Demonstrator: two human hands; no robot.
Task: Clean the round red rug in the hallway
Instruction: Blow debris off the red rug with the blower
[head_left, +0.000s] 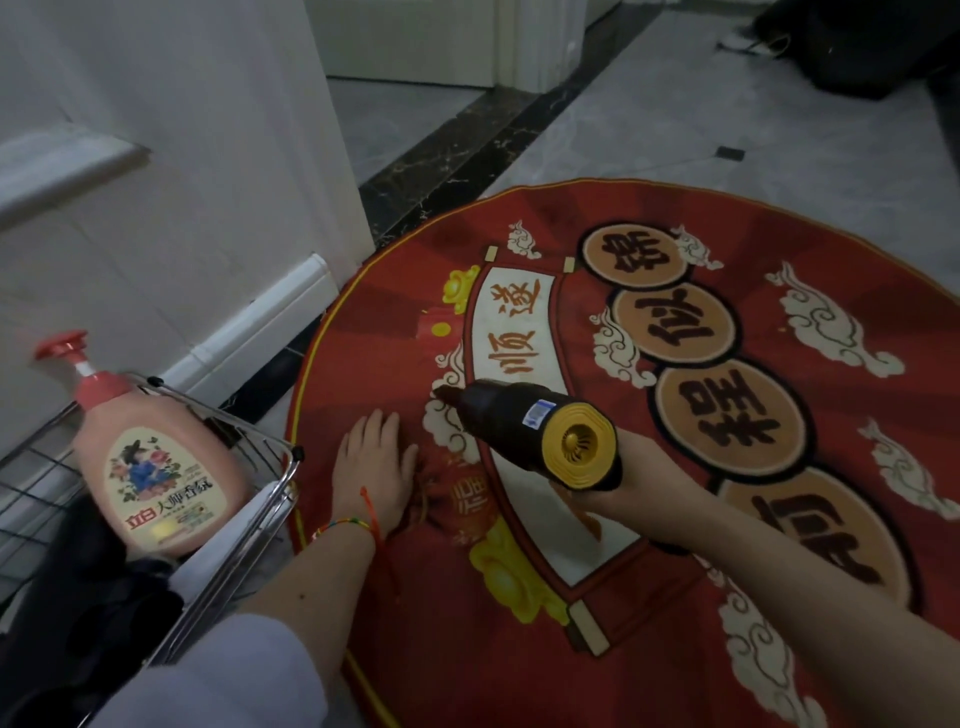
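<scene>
The round red rug (779, 597) with cream clouds, a scroll and brown character discs covers the floor from the centre to the right. My left hand (374, 462) lies flat, fingers straight, pressing the rug near its left edge. My right hand (634, 480) grips a black handheld vacuum (524, 421) with a yellow rear end. Its narrow nozzle points left and down and touches the rug just above my left hand's fingertips.
A wire basket (244, 525) stands at the left beside the rug, with a pink pump bottle (150, 462) and dark cloth in it. A white wall and baseboard (260, 317) run along the left. Grey marble floor (675, 104) with a black strip extends beyond the rug.
</scene>
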